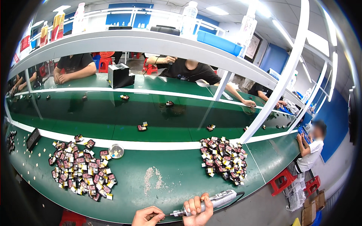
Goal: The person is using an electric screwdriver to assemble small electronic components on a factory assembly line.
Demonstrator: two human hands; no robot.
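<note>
A grey handheld power tool (221, 197) is grasped by the right hand (199, 211), w/ fingers wrapped round its body. The tool is held approx. level, over the near edge of the green table (128, 199), its thin bit (169, 215) pointed to the left. The end of the bit appears pinched between thumb and fingers of the left hand (148, 216); whether a tiny part is also held there cannot be told, b/c the fingertips hide it.

If the tool were switched on now, the left fingertips could be scraped or twisted, since they are right at the bit. Also, the black cable (239, 194) is looped behind the tool's rear end; if it were caught or pulled, the aim could be disturbed.

Farther in, tiny pale pieces (152, 180) are scattered loose, w/o any container; by a sleeve or cable they could be swept off, or mixed w/ the small black labelled units heaped in a left pile (81, 169) and a right pile (224, 160). Both heaps are stacked loosely, so if knocked, some units might slide. A round clear dish (116, 151) is placed just beside the left pile, thus it could be tipped too.
</note>
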